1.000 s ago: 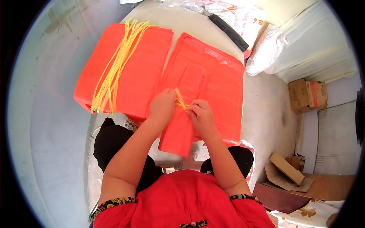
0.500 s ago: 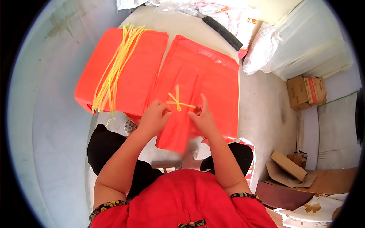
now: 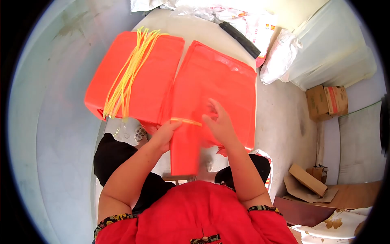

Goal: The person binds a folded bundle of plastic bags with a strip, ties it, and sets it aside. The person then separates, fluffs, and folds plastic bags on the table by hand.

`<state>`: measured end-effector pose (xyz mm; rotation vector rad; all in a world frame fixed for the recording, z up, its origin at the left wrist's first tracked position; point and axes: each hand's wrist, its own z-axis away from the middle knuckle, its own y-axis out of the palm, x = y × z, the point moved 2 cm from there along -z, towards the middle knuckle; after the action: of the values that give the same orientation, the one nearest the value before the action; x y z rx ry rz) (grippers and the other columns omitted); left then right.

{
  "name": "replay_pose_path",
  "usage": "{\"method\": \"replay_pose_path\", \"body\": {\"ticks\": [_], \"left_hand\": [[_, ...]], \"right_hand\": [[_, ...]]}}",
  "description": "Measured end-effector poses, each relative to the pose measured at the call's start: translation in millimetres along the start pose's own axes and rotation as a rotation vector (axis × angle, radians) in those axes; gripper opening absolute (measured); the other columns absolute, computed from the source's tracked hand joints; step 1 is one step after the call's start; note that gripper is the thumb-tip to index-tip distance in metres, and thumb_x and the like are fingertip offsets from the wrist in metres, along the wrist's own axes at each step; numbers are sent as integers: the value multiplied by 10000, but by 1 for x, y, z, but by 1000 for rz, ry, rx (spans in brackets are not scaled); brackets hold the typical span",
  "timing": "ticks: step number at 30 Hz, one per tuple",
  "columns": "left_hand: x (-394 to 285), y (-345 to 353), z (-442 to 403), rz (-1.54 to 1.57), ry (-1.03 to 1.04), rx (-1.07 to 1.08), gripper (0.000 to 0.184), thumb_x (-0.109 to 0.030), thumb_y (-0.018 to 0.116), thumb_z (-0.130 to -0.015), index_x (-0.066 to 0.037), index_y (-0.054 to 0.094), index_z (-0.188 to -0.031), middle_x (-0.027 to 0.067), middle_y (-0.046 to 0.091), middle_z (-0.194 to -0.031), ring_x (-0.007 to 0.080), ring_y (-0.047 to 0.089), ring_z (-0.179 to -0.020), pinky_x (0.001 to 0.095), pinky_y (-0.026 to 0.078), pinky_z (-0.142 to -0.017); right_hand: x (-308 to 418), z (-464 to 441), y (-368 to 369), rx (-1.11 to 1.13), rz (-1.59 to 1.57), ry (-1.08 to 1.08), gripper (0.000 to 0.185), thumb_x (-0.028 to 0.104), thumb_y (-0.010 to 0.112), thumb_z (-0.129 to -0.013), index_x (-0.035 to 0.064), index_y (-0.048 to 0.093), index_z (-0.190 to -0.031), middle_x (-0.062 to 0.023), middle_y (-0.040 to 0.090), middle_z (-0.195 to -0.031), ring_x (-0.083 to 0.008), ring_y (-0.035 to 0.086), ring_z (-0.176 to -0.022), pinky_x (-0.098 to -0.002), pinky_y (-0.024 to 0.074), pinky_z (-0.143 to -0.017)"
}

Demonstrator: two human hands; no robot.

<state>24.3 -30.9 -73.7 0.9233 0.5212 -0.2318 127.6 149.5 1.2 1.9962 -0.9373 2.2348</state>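
A folded red bundle (image 3: 185, 150), seemingly of thin plastic bags or sheets, hangs over the table's near edge. A yellow tie (image 3: 187, 121) lies across it as a band; no bow shows on the upper face. My left hand (image 3: 164, 133) grips the bundle's left edge by the tie, thumb on top. To the right, my right hand (image 3: 219, 122) is off the bundle with its fingers apart and nothing in them. Under the bundle spreads a flat red stack (image 3: 231, 89). Left of it is another red stack (image 3: 158, 69), with several loose yellow ties (image 3: 132, 73) on top.
A black bar-like object (image 3: 240, 39) lies on the table's (image 3: 162, 22) far right edge. White printed sacks (image 3: 280, 61) sit beyond it. Cardboard boxes (image 3: 327, 101) stand on the floor at right, and flattened cardboard (image 3: 310, 183) lies at lower right.
The bow and loose tie ends are out of sight; the tie now shows as a plain band. The bundle has shifted towards me. My right hand has let go of the tie; my left now grips the bundle.
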Motion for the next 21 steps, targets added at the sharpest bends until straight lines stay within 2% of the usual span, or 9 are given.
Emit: {"method": "replay_pose_path", "body": {"ticks": [2, 5, 8, 11, 14, 17, 19, 21], "left_hand": [[6, 2, -2, -31, 40, -49, 435, -281, 457, -1099, 40, 495, -1389, 191, 616, -1359, 291, 639, -1215, 437, 526, -1054], [13, 6, -6, 50, 11, -21, 433, -284, 442, -1103, 44, 498, -1381, 194, 605, -1372, 291, 630, -1229, 441, 524, -1059], [12, 29, -4, 120, -23, 9, 431, -285, 443, -1102, 44, 498, -1377, 186, 599, -1381, 296, 621, -1239, 445, 520, -1062], [16, 58, -8, 159, -55, -16, 426, -293, 449, -1102, 25, 498, -1380, 184, 598, -1376, 298, 614, -1244, 449, 513, -1073], [32, 76, -20, -20, -2, 20, 411, -279, 485, -1089, 4, 495, -1387, 170, 613, -1324, 274, 623, -1212, 429, 527, -1041], [29, 93, -22, -491, 45, -109, 414, -257, 554, -1061, -24, 490, -1397, 130, 646, -1212, 222, 645, -1115, 379, 550, -951], [23, 84, -37, -746, 29, -104, 453, -264, 625, -1020, -15, 496, -1376, 124, 656, -1179, 202, 642, -1104, 366, 564, -858], [16, 67, -56, -1009, 232, -131, 471, -246, 689, -972, -18, 523, -1349, 134, 666, -1130, 208, 645, -1070, 368, 564, -800]], "right_hand": [[-23, 10, -2, 44, 108, 158, 728, 139, 666, -980, 66, 292, -1600, -147, 585, -1374, -235, 570, -1260, -364, 512, -1019], [-39, 36, 6, 72, -187, 175, 778, 143, 673, -975, 77, 241, -1618, -145, 556, -1406, -212, 542, -1294, -345, 515, -999], [-25, 62, -1, 4, -450, 281, 821, 133, 681, -967, 94, 200, -1632, -138, 511, -1450, -184, 536, -1292, -335, 512, -1008], [-54, 82, -7, -66, -608, 404, 814, 113, 687, -958, 99, 222, -1626, -122, 490, -1470, -176, 536, -1293, -342, 508, -1029], [-65, 102, -8, -87, -825, 500, 851, 108, 738, -923, 58, 242, -1612, -161, 534, -1425, -264, 543, -1290, -406, 488, -1071], [-76, 120, -23, 25, -893, 447, 812, 104, 739, -912, 8, 293, -1584, -170, 559, -1409, -261, 558, -1278, -393, 478, -1075], [-105, 137, -41, 46, -741, 415, 786, 103, 739, -900, -14, 331, -1562, -173, 582, -1393, -259, 567, -1277, -385, 471, -1078], [-123, 158, -63, 62, -646, 409, 792, 99, 759, -879, -14, 358, -1552, -150, 583, -1401, -240, 563, -1288, -375, 464, -1087]]}}
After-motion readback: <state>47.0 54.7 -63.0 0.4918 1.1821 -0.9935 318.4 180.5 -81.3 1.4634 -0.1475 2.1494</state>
